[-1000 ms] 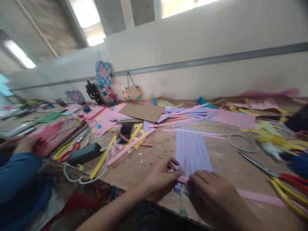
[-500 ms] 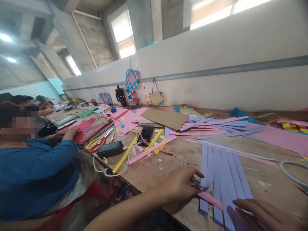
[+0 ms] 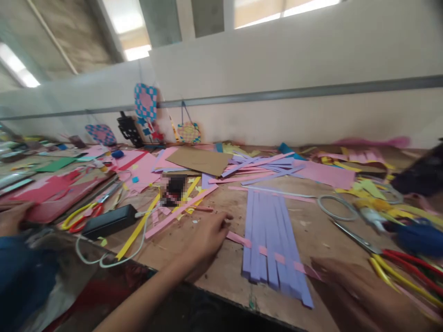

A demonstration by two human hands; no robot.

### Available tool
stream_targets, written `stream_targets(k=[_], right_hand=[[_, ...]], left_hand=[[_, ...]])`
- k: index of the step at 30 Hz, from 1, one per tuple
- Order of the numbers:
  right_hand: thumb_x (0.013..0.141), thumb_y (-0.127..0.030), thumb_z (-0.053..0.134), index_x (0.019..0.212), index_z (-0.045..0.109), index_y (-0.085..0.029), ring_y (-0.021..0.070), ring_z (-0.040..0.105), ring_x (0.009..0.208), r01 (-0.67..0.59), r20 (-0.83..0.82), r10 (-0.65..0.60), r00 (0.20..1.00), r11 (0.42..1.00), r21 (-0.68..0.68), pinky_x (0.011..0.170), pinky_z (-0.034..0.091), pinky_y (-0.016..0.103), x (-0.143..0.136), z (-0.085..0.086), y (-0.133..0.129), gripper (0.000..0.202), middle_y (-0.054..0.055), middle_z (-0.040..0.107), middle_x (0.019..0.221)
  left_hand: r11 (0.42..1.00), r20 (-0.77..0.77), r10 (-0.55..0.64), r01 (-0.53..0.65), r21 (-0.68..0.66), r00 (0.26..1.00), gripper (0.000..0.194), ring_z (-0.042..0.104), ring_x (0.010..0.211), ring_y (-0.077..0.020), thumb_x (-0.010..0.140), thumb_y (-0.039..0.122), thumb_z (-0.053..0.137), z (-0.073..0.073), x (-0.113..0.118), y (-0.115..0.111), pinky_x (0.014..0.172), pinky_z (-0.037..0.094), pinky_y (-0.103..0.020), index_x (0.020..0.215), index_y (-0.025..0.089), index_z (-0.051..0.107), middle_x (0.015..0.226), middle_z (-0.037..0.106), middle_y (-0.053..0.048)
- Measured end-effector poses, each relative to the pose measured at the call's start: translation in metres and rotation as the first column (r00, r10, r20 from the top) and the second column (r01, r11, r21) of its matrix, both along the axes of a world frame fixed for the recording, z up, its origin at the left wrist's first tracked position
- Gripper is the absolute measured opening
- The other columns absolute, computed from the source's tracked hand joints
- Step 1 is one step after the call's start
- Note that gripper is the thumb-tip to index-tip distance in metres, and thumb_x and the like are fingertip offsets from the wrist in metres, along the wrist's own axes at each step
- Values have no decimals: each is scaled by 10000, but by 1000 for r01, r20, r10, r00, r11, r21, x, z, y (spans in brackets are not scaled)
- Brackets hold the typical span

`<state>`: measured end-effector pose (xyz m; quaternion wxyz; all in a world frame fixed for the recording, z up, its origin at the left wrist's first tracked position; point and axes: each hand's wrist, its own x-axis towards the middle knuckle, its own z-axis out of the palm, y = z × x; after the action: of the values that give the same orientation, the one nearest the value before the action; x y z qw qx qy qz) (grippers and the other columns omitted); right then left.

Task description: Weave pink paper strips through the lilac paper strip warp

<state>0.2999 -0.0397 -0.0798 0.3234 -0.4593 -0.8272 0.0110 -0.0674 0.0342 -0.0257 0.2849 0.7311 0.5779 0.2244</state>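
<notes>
Purple paper strips (image 3: 273, 221), lengthwise, with pink strip (image 3: 280, 258) interlaced.
Flat, side by side; lower ends near desk's (image 3: 306, 233) front edge; pink crosswise, alternately over and under.

The left hand (image 3: 212, 235) released the purple strips (image 3: 265, 221).

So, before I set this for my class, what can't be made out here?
All in the head view:
- Pink paper strip woven through purple strips: its ends, behind the left hand and blurred right hand.
- Dark object: hidden by pixelation.
- Black shape: cut off by the right edge.
- Co-worker's arm: blurred, cut off by the left edge.
</notes>
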Motion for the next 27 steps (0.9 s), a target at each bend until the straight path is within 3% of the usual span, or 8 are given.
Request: stream_targets(k=[4, 7, 11, 13, 17, 21, 27], right_hand=[[995, -344, 644, 1280, 711, -293, 266, 774, 1031, -25, 72, 22, 997, 999, 35, 865, 647, 385, -1, 21, -11, 298, 49, 789, 1218], [1031, -314, 567, 1321, 705, -307, 261, 774, 1060, -17, 89, 15, 996, 1000, 18, 862, 649, 379, 3, 23, -16, 322, 37, 781, 1257], [1032, -283, 529, 1447, 628, -357, 260, 758, 1123, -12, 147, 13, 989, 1000, -6, 869, 657, 394, 7, 24, -28, 433, 1, 738, 1356], [1029, -314, 550, 1496, 588, -370, 267, 751, 1144, -20, 197, 25, 980, 999, -24, 865, 664, 401, 7, 25, -34, 472, -4, 708, 1402], [1009, -419, 614, 1582, 490, -386, 301, 738, 1172, -15, 284, 23, 958, 999, -30, 864, 671, 447, 2, 24, -39, 586, 2, 650, 1469], [1007, -462, 617, 1626, 410, -388, 315, 702, 1239, 9, 314, 19, 949, 996, -87, 906, 657, 465, 0, 20, -37, 657, 9, 596, 1523], [1007, -565, 595, 1630, 385, -379, 355, 607, 1363, 50, 349, 27, 937, 976, -212, 1039, 592, 565, 0, 14, -26, 684, 22, 514, 1580]], left_hand=[[997, -54, -8, 13, 80, 998, 326, 706, 1095, -279, 933, 147, 514, 2, -6, 3, 983, 548, -425, 1201, 208, 690, 1143, 761, -92], [981, -131, -5, 30, 189, 991, 331, 710, 1112, -280, 956, 169, 504, 7, -9, -2, 992, 559, -441, 1235, 201, 677, 1171, 763, -98], [940, -275, -59, 146, 308, 960, 361, 614, 1325, -293, 1040, 240, 460, 9, -11, -19, 1140, 475, -487, 1337, 188, 659, 1394, 688, -122], [934, -361, -161, 260, 245, 918, 408, 560, 1407, -287, 1075, 278, 434, 8, -11, -29, 1193, 426, -509, 1433, 212, 619, 1505, 624, -105], [894, -481, -398, 447, -15, 781, 556, 353, 1566, -298, 1103, 470, 449, 3, -10, -42, 1273, 272, -595, 1633, 310, 397, 1684, 391, -40], [897, -525, -420, 427, -116, 740, 672, 259, 1599, -307, 1088, 603, 419, 0, -9, -45, 1295, 176, -618, 1672, 303, 276, 1711, 291, -31], [913, -537, -394, 387, -131, 746, 753, 221, 1608, -317, 1073, 697, 322, 3, -3, -42, 1308, 118, -613, 1675, 247, 273, 1710, 276, -51]])
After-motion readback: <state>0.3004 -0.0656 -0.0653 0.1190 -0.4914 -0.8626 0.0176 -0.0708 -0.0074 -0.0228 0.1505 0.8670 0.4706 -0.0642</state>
